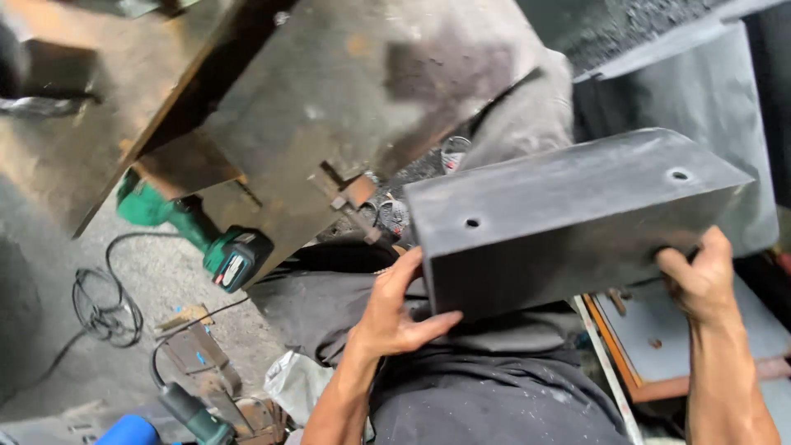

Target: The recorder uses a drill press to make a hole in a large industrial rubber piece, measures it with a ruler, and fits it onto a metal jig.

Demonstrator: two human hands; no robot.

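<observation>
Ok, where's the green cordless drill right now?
In the head view, the green cordless drill sits left of centre, under the edge of the rusty steel plate, left of the left hand.

- Dark block [568,218]: underside and rear face facing away, unseen.
- Left hand [394,313]: fingertips tucking behind the block's near corner.
- Right hand [700,276]: fingers disappearing beneath the block; forearm running off the bottom edge.
- Green drill [198,235]: front end hiding behind the rusty steel plate [346,107].
- Blue object [128,432]: bottom edge cropping it; kind unclear.
</observation>
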